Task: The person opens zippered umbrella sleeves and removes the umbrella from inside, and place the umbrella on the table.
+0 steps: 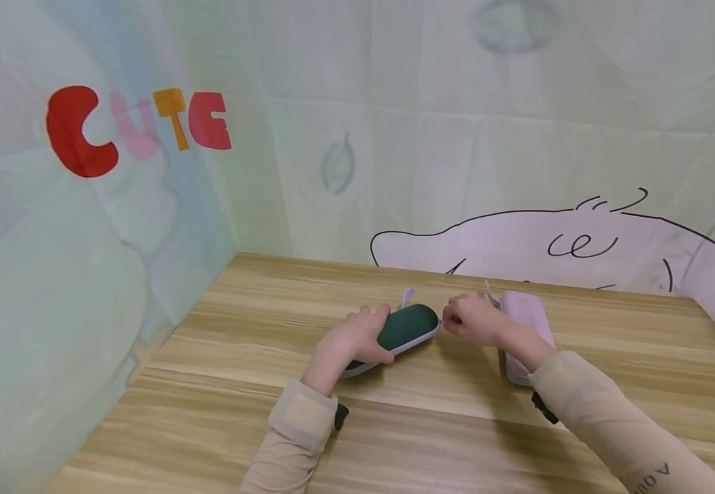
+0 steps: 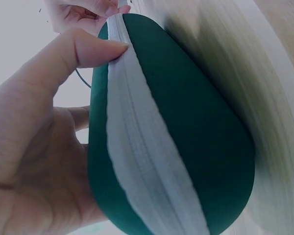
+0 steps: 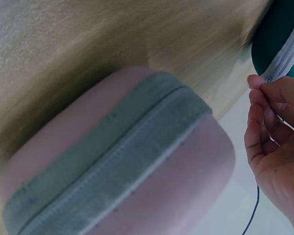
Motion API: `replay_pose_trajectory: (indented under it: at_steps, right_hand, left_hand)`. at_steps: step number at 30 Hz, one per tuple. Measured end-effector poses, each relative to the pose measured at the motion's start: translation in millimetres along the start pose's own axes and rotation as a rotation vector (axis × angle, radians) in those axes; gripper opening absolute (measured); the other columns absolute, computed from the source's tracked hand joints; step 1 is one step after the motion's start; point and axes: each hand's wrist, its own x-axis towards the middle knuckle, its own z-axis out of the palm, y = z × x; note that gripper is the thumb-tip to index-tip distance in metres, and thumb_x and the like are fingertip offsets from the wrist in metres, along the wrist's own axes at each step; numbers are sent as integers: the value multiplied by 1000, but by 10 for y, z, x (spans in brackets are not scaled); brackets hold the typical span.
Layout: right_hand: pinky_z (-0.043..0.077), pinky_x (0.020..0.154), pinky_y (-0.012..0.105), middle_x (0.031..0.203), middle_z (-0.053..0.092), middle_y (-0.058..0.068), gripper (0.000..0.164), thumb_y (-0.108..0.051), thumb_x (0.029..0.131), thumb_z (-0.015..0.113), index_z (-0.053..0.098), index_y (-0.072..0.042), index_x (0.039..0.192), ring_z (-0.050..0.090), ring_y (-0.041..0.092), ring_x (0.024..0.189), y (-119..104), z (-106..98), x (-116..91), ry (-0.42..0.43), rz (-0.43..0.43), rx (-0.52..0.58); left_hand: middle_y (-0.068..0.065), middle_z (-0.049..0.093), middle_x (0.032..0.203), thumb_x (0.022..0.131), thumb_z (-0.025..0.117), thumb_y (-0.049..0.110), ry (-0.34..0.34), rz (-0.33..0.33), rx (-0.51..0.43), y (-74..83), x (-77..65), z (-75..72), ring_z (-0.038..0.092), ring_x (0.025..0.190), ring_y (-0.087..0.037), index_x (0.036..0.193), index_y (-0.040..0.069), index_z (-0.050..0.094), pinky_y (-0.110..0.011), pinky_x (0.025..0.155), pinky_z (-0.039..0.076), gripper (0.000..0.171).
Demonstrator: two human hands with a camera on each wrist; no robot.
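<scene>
A dark green zip case (image 1: 409, 327) lies on the wooden table, its light grey zipper (image 2: 137, 127) running along the side. My left hand (image 1: 357, 336) grips the case across its near left part, with the thumb (image 2: 103, 51) pressed on the zipper band. At the far right end of the case, my right hand (image 1: 471, 319) pinches the zipper's end between thumb and fingertips; the small pull is mostly hidden by them. The zipper looks closed along the visible stretch. Below my right forearm is a pink zip case (image 1: 527, 312) with a grey zipper band (image 3: 112, 152).
A pale loop strap (image 1: 408, 296) sticks up behind the green case, and another strap (image 1: 490, 293) stands at the pink case's left edge. Beyond the tabletop (image 1: 240, 302) hangs a printed cloth backdrop (image 1: 308, 103) on the left and back sides.
</scene>
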Motion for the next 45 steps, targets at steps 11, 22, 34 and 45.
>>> replay_pose_trajectory:
  at_steps: [11,22,34,45]
  right_hand:
    - [38,56,18,65,54,-2,17,3,79,61,66,-8,67,43,4,61,3,3,-20,19,22,9]
    - [40,57,18,67,57,-1,15,2,81,62,69,-7,71,45,4,61,-5,5,-24,17,25,17]
    - [40,55,19,70,58,0,13,0,83,63,70,-6,75,46,5,62,-26,15,-36,7,49,34]
    - [45,58,21,78,65,3,12,0,83,62,71,-6,78,52,7,66,-40,9,-28,3,70,38]
  left_hand:
    - [-21,41,145,83,71,34,12,12,18,21,-2,-4,45,128,-38,150,12,29,-51,100,44,82]
    - [-21,43,143,83,71,33,20,9,5,14,-8,-4,46,126,-37,150,11,30,-50,98,44,82]
    - [-21,43,144,84,71,35,18,0,15,12,-8,-2,45,129,-38,150,11,30,-51,99,44,81]
    - [-21,46,142,84,71,36,29,-1,28,14,-15,-1,50,125,-35,149,11,31,-48,98,45,80]
